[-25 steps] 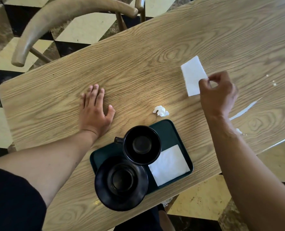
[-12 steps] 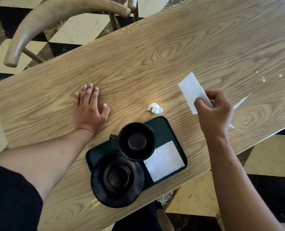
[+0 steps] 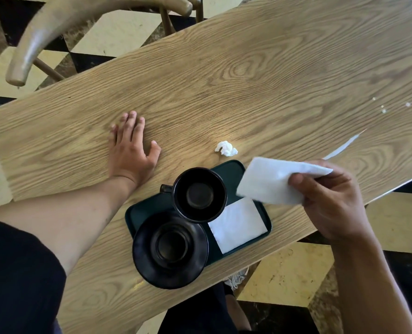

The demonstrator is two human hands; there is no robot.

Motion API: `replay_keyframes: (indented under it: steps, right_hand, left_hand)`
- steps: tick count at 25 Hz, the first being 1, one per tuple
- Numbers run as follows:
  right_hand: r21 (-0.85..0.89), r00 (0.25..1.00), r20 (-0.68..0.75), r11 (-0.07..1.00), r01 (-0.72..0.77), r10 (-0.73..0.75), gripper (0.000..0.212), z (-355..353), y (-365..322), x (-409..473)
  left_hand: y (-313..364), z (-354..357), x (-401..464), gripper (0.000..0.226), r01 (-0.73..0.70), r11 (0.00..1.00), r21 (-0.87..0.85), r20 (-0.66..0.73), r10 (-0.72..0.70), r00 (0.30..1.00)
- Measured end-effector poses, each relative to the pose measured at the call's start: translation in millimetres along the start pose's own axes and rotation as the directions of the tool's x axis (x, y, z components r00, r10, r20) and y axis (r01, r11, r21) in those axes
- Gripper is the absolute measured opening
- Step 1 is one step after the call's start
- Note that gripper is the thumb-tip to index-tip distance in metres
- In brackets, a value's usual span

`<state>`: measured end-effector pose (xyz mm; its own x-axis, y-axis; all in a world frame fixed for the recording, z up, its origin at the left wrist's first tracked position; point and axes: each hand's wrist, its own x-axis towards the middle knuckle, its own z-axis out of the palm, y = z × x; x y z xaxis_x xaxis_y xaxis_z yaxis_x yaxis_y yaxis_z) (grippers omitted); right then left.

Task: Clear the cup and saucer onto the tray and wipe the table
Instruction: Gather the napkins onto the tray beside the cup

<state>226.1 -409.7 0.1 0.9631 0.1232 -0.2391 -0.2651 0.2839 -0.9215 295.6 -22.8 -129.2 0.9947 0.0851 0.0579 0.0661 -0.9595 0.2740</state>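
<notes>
A black cup (image 3: pixel 199 195) and a black saucer (image 3: pixel 170 249) sit on a dark green tray (image 3: pixel 231 175) near the table's front edge, beside a flat white napkin (image 3: pixel 238 225) lying on the tray. My right hand (image 3: pixel 332 201) holds a second white napkin (image 3: pixel 270 180) in the air above the tray's right corner. My left hand (image 3: pixel 131 151) lies flat on the wooden table (image 3: pixel 248 75), fingers spread, to the left of the tray. A crumpled white paper ball (image 3: pixel 226 148) rests on the table just beyond the tray.
White crumbs (image 3: pixel 383 109) and a thin white strip (image 3: pixel 342 147) lie at the table's right side. A wooden chair (image 3: pixel 55 22) stands behind the table's far left. The floor is checkered black and cream.
My right hand has carried the napkin from the table's middle right back toward me and over the tray. My left hand stays flat on the table.
</notes>
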Motion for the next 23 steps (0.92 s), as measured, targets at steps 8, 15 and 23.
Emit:
replay_keyframes:
  steps: [8, 15, 23]
  right_hand:
    - [-0.832, 0.92, -0.013, 0.506, -0.226, 0.391, 0.003, 19, 29, -31]
    - [-0.932, 0.942, -0.048, 0.325, -0.162, 0.332, 0.014, 16, 35, -35]
    - [-0.779, 0.907, -0.041, 0.554, -0.292, 0.42, 0.012, 29, 38, -24]
  left_hand:
    - [0, 0, 1, 0.071, 0.01, 1.0, -0.002, -0.004, -0.01, 1.0]
    - [0, 0, 1, 0.07, -0.005, 1.0, -0.001, -0.03, 0.005, 1.0]
    - [2, -2, 1, 0.07, -0.008, 1.0, 0.006, -0.026, 0.008, 1.0]
